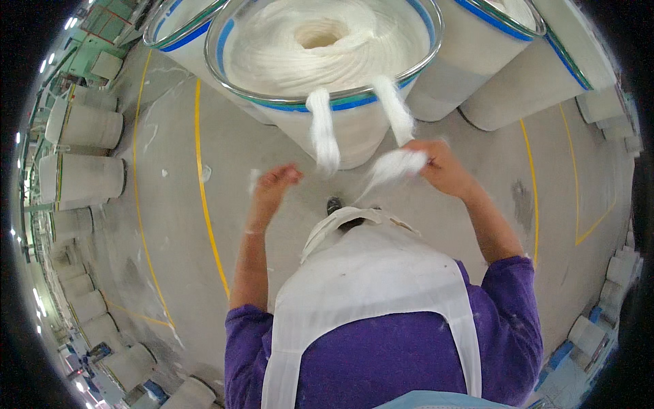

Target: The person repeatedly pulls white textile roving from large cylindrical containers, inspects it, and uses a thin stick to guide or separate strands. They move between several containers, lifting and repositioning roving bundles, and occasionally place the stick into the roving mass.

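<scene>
Blue material [443, 401]: in the head view, it lies nearest to the camera, at 5 o'clock; I cannot tell its kind.
White apron [371, 279]: at 6 o'clock, over a purple shirt [381, 354].
Right hand [443, 167]: at 2 o'clock, fingers closed around one end of a loose fibre tuft [398, 167].
Left hand [276, 183]: at 10 o'clock, fingers curled almost together; it is blurred, so I cannot tell whether it has hold of something.
Can [364, 126]: at 12 o'clock, with coiled fibre [266, 58] inside; a left strand [323, 136] and a right strand [395, 109] hang over its rim.
Fibre handling: probably very light, soft and easily torn; better gripped gently across its full width.
</scene>
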Demonstrator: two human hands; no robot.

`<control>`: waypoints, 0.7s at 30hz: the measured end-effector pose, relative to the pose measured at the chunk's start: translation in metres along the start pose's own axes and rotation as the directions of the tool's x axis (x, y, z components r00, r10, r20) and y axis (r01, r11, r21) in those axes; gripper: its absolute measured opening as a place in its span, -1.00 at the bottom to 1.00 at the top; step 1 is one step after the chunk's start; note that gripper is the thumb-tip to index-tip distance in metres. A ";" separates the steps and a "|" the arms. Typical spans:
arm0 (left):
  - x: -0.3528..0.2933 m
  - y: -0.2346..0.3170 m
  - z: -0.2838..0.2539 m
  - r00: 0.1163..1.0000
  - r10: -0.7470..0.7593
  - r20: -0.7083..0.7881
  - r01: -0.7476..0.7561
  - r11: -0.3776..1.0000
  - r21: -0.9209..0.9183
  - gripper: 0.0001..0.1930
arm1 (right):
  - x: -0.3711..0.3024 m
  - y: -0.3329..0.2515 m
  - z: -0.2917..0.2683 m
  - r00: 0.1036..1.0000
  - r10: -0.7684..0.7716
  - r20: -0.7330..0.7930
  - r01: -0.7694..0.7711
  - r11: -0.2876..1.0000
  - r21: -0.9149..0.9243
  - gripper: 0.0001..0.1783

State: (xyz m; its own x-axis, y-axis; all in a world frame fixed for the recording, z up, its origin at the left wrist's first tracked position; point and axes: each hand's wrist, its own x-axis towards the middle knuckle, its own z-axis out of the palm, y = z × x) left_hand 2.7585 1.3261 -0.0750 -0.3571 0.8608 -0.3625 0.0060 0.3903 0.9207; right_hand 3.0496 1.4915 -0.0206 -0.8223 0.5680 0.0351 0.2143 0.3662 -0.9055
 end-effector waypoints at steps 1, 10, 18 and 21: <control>0.006 0.005 -0.003 0.998 0.058 -0.016 -0.059 0.989 -0.132 -0.65 | 0.001 -0.005 0.000 0.980 0.196 -0.023 -0.179 0.933 0.313 -0.87; 0.030 0.058 0.054 0.987 0.001 0.163 0.023 0.989 -0.148 -0.65 | 0.044 -0.024 0.054 0.898 0.421 -0.130 -0.320 0.826 0.463 -0.67; 0.030 0.059 0.052 0.951 0.129 0.281 0.002 0.907 -0.422 -0.66 | 0.053 -0.016 0.071 0.920 0.332 -0.207 -0.198 0.852 0.484 -0.73; 0.027 0.060 0.051 0.940 0.154 0.303 0.062 0.798 -0.599 -0.63 | 0.053 -0.018 0.067 0.910 0.326 -0.254 -0.173 0.858 0.483 -0.77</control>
State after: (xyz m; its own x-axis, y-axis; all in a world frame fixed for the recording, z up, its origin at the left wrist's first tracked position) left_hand 2.7970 1.3896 -0.0369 -0.0519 0.9688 -0.2425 -0.5771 0.1691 0.7990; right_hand 2.9664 1.4654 -0.0309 -0.5447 0.8240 -0.1562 0.0717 -0.1398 -0.9876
